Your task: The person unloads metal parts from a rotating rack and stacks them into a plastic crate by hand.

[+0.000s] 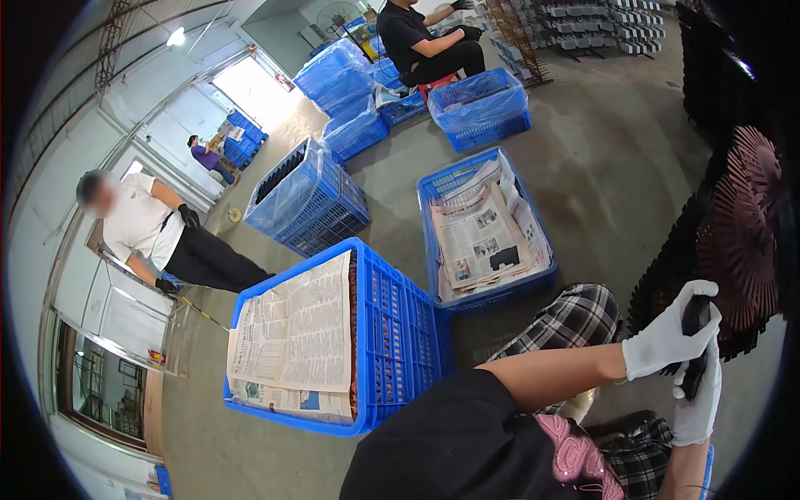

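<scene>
At the right, my left hand (669, 332) and my right hand (702, 396), both in white gloves, are closed around a dark elongated piece (695, 315). The hands are close together, one above the other. Just beyond them stands a rack of fanned reddish-brown and black pieces (737, 242). The exact shape of the held piece is partly hidden by my fingers.
A blue crate (400, 333) topped with newspaper (292, 329) stands left of my legs. Another blue crate (492, 292) holds newspapers. Plastic-lined crates (333, 212) stand farther off. A person in white (142, 217) stands left; another person (425, 42) sits at the back.
</scene>
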`<action>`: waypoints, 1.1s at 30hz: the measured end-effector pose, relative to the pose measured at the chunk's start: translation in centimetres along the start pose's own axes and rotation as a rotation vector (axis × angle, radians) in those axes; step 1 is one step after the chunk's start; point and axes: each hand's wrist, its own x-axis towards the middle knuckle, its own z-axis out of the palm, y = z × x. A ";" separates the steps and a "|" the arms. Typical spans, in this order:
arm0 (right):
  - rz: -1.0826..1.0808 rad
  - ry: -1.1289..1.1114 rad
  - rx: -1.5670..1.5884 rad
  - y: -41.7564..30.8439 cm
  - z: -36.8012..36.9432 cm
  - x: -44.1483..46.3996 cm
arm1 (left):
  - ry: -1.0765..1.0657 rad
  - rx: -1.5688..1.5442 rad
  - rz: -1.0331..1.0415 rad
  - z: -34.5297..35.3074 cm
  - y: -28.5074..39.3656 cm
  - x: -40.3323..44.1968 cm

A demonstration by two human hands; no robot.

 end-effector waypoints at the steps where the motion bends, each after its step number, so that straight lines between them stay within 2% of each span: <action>1: -0.054 -0.018 -0.028 0.1 0.0 -0.1 | -0.007 0.051 0.058 0.1 -0.3 -0.1; 3: -0.109 -0.034 -0.057 0.2 0.0 -0.1 | -0.015 0.099 0.117 0.2 -0.3 -0.1; 8: -0.003 0.034 0.028 0.2 -0.6 0.4 | -0.032 0.049 0.128 0.8 0.8 -0.3; 13: 0.018 -0.030 0.005 0.8 -2.1 1.0 | 0.003 0.034 -0.037 0.6 1.3 -0.4; 18: -0.149 -0.114 -0.120 0.9 -1.7 0.4 | 0.024 0.139 0.019 0.4 -0.1 -0.2; 22: -0.270 -0.142 -0.250 1.4 -2.2 0.5 | 0.040 0.022 -0.140 0.5 0.8 -0.2; 23: -0.270 -0.142 -0.250 1.3 -2.3 0.7 | 0.040 0.023 -0.139 0.3 0.6 -0.2; 27: -0.009 -0.119 -0.004 1.0 -2.5 1.2 | 0.002 0.203 -0.157 -0.5 -0.6 0.2; 33: -0.088 -0.070 -0.104 0.4 0.0 -0.2 | 0.054 0.294 -0.179 -0.3 1.9 0.3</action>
